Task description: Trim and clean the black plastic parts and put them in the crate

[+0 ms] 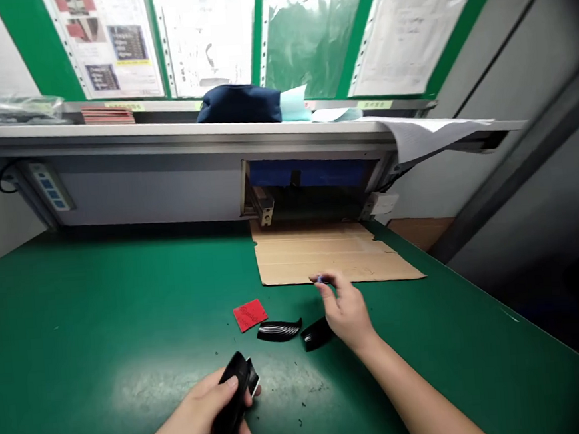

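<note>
My left hand (205,417) is closed around a black glossy part (236,395) with a light edge, low over the green table (77,327). My right hand (344,309) reaches forward with its fingertips pinched on a tiny blue piece (320,279), just at the front edge of a flat cardboard sheet (322,254). Two black curved plastic parts lie on the table: a ribbed one (278,330) and a second one (316,334) touching the heel of my right hand. A small red card (250,314) lies left of them.
A grey shelf (187,135) spans the back, carrying a dark blue pouch (238,104), papers and a bagged item at left. Below it, an open recess (312,185) sits behind the cardboard. Plastic-sleeved sheets hang on the green board above. A power strip (49,186) is at left.
</note>
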Available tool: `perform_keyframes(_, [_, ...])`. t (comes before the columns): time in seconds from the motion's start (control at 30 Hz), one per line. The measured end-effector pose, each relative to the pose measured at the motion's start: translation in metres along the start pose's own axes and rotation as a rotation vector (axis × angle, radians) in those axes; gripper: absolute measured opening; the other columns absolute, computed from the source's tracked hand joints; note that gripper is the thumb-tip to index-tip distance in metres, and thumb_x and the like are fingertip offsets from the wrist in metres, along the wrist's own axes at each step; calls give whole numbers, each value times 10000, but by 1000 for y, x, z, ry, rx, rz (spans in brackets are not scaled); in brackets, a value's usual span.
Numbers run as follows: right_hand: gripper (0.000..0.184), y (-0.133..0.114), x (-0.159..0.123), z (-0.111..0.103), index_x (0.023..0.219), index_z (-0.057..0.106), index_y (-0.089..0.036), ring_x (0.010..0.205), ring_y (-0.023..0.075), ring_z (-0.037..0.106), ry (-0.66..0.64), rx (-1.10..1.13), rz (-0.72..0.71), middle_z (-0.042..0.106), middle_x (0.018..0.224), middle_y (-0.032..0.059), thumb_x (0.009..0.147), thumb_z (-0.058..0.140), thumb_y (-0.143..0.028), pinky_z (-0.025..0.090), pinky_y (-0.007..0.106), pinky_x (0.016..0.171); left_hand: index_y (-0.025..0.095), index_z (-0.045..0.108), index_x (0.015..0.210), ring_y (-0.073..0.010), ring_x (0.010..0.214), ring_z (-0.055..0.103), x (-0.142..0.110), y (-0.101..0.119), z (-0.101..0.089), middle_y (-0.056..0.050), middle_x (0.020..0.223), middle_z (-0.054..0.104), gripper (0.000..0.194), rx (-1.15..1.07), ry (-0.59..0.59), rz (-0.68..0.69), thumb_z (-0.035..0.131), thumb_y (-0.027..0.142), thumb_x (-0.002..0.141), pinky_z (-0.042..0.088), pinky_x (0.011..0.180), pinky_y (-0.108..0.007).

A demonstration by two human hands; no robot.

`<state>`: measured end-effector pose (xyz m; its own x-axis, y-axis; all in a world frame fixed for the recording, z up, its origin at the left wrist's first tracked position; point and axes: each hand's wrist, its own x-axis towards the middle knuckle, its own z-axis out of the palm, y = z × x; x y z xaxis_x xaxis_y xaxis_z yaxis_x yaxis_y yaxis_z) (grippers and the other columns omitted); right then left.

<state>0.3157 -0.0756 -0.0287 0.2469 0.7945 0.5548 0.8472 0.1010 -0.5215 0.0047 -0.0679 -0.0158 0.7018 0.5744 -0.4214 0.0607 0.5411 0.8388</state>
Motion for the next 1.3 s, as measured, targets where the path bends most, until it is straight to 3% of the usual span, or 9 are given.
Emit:
perform_keyframes(0.1, [173,-47,-16,-7,1123,413,-208,857,187,552,26,174,-77,539,976,68,1045,296,-308,458,301,757,138,619,841,-149,657,570,-8,11,6,-63,931,610,319,163,3,0,448,402,893,415,680,-285])
perform_keyframes(0.23, [201,-99,-33,-16,1153,447,-210,719,170,469,-273,225,-358,495,874,40,1055,274,-243,407,293,654,158,654,922,-142,631,548,-19,23,14,4,776,550,367,332,25,-49,441,454,885,393,614,-249])
perform_keyframes(0.33, [327,-116,-42,-15,1155,469,-166,742,200,444,-396,88,-469,490,855,56,1072,220,-361,377,329,666,157,626,923,-146,610,515,-28,28,18,18,657,536,419,417,-18,-80,400,510,900,365,562,-235])
perform_keyframes(0.43, [585,-121,-47,-11,1070,544,-145,709,210,409,-458,-79,-534,471,811,54,1021,174,-596,325,331,638,173,608,983,-141,612,501,-38,32,20,25,612,537,451,498,-80,-74,353,539,920,362,575,-233])
perform_keyframes(0.57, [750,-122,-50,-6,892,580,-142,675,206,369,-474,-207,-569,443,760,47,984,18,-630,252,326,614,196,619,1016,-130,621,492,-46,36,22,38,617,504,439,524,-136,-28,358,538,924,368,579,-220])
perform_keyframes(0.7, [708,-124,-54,-2,721,493,-163,638,190,332,-473,-259,-582,431,716,37,1011,-11,-566,204,328,595,190,623,982,-124,623,466,-49,35,21,40,639,498,451,552,-129,-36,362,552,917,374,579,-212])
perform_keyframes(1.07, [407,-125,-73,4,715,412,-185,600,177,305,-513,-222,-585,441,679,13,1034,191,-306,144,331,564,223,645,885,-171,725,553,-54,33,20,14,796,637,371,874,17,14,375,473,924,387,625,-242])
perform_keyframes(1.17, [401,-123,-76,6,718,379,-193,601,170,321,-605,-98,-518,458,683,2,1034,193,-357,183,318,574,239,635,877,-169,753,561,-55,33,22,19,830,644,360,933,12,39,352,453,938,390,658,-243])
perform_keyframes(1.3, [486,-120,-69,-7,718,345,-199,605,141,371,-883,251,-353,453,686,-29,1041,231,-544,271,266,593,235,603,852,-154,779,559,-53,34,22,24,854,619,328,956,-32,98,340,403,953,393,706,-239])
